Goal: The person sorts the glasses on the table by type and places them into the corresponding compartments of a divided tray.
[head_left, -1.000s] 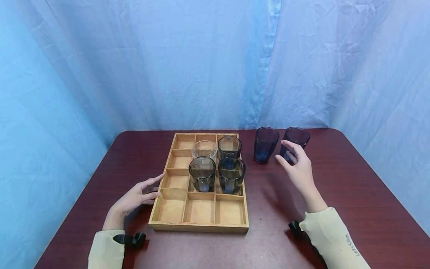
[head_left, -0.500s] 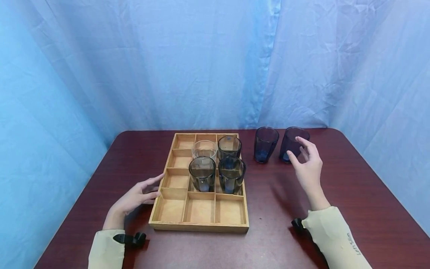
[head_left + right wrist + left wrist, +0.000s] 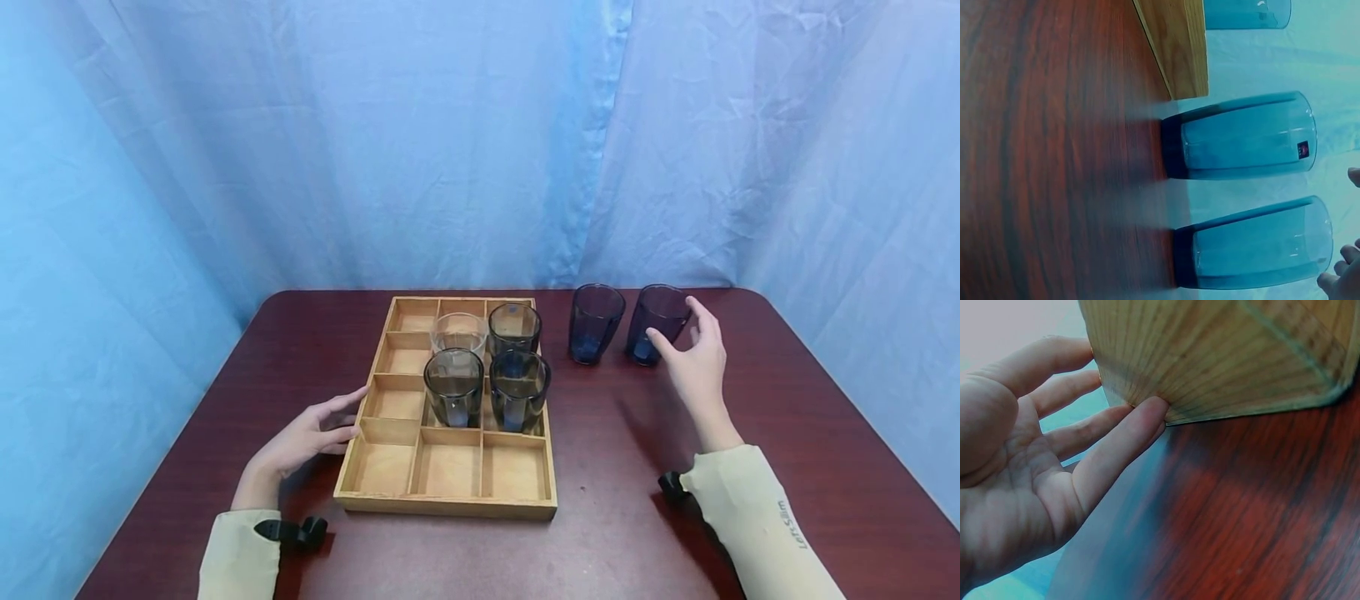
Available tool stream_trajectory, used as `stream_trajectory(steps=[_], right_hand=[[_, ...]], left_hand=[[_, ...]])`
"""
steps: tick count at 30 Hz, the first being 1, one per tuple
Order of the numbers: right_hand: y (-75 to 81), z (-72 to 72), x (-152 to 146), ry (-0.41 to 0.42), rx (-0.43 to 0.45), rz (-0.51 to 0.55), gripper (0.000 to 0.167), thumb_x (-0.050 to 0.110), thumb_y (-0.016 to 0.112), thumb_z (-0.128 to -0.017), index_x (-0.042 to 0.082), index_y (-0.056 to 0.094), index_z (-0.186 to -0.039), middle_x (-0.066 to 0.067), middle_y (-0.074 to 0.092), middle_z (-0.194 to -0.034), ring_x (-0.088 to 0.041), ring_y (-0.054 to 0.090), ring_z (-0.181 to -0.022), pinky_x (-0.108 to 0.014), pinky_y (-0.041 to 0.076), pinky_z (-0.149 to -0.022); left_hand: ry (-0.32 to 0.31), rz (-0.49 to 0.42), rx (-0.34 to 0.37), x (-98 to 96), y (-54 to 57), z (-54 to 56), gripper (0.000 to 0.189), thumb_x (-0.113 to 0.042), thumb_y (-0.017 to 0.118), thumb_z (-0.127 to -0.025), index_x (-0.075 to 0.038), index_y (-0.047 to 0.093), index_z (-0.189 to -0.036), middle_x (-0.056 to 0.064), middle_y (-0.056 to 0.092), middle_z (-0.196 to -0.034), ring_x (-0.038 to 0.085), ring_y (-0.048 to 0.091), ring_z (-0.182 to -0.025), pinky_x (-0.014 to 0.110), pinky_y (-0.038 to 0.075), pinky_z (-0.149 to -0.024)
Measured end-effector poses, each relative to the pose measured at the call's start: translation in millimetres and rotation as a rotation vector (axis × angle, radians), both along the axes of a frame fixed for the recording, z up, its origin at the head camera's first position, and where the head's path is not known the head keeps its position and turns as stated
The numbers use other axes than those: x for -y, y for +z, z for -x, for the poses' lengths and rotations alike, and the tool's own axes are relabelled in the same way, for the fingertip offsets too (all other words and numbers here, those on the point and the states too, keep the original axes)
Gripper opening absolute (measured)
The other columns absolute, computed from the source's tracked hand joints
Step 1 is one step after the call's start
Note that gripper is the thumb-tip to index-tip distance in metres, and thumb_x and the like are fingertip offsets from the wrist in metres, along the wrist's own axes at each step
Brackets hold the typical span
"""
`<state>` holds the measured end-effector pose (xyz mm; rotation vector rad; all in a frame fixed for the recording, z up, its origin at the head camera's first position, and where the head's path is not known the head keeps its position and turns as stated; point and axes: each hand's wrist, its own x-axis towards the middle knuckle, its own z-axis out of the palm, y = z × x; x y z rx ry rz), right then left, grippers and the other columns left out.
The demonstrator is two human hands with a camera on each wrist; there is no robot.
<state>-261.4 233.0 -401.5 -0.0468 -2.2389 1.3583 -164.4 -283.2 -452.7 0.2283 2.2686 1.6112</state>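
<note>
The right hand [image 3: 699,367] holds its thumb and fingers wide apart around the upper part of a dark blue, transparent glass tumbler [image 3: 662,315], which stands upright between them, the thumb at its near side and the fingers at the right of its rim. In the right wrist view, a gap shows between the thumb and this glass; whether a fingertip touches the rim, I cannot tell.

Just left of that thumb stands a second dark blue, transparent glass tumbler [image 3: 595,327], also upright, with a small dark label [image 3: 1303,149] near its rim.

The left hand [image 3: 303,437] keeps its fingers loosely extended and spaced, their tips touching the left side wall of a light-brown wooden compartment tray [image 3: 446,506]. Right of those fingertips, in the tray's middle and right columns, stand three smoky grey glasses [image 3: 453,387] and one clear, colourless glass [image 3: 457,329]. Beneath both hands' fingers lies a dark red-brown wood-grain tabletop [image 3: 600,517].
</note>
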Motion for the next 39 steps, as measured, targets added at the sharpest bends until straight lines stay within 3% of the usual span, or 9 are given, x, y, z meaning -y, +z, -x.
stream_trajectory(steps=[14, 20, 32, 39], right_hand=[[0.6, 16.2, -7.1, -0.028, 0.176, 0.021, 0.079, 0.025, 0.068, -0.090, 0.011, 0.025, -0.154, -0.011, 0.028, -0.158, -0.023, 0.027, -0.147, -0.040, 0.028, -0.120], [1.6, 27.0, -9.2, -0.032, 0.259, 0.104, 0.084, 0.033, 0.067, -0.090, 0.013, 0.020, -0.156, -0.004, 0.020, -0.162, -0.019, 0.022, -0.149, -0.037, 0.025, -0.121], [1.2, 40.8, -12.9, -0.026, 0.302, 0.148, 0.086, 0.033, 0.071, -0.087, 0.012, 0.022, -0.155, -0.009, 0.031, -0.158, -0.021, 0.034, -0.143, -0.040, 0.033, -0.117], [-0.6, 46.2, -20.3, 0.039, 0.352, 0.095, 0.096, 0.040, 0.071, -0.085, 0.009, 0.014, -0.156, -0.011, 0.019, -0.162, -0.027, 0.023, -0.147, -0.045, 0.027, -0.119]], left_hand=[[0.010, 0.002, 0.003, -0.5, 0.2, -1.9, 0.070, -0.020, 0.062, -0.095, -0.017, 0.026, -0.155, 0.026, 0.021, -0.158, 0.048, 0.041, -0.133, 0.043, 0.057, -0.090], [0.010, 0.015, -0.004, -0.3, -0.1, -1.6, 0.069, -0.021, 0.062, -0.095, -0.017, 0.027, -0.155, 0.025, 0.020, -0.158, 0.048, 0.041, -0.134, 0.043, 0.057, -0.090], [-0.005, 0.011, -0.022, 0.2, 0.7, -0.2, 0.070, -0.024, 0.062, -0.095, -0.013, 0.026, -0.155, 0.028, 0.024, -0.156, 0.047, 0.044, -0.132, 0.041, 0.057, -0.089], [-0.004, 0.000, -0.021, 0.5, 0.5, -0.2, 0.070, -0.022, 0.062, -0.095, -0.013, 0.026, -0.154, 0.028, 0.024, -0.156, 0.047, 0.044, -0.131, 0.041, 0.057, -0.089]])
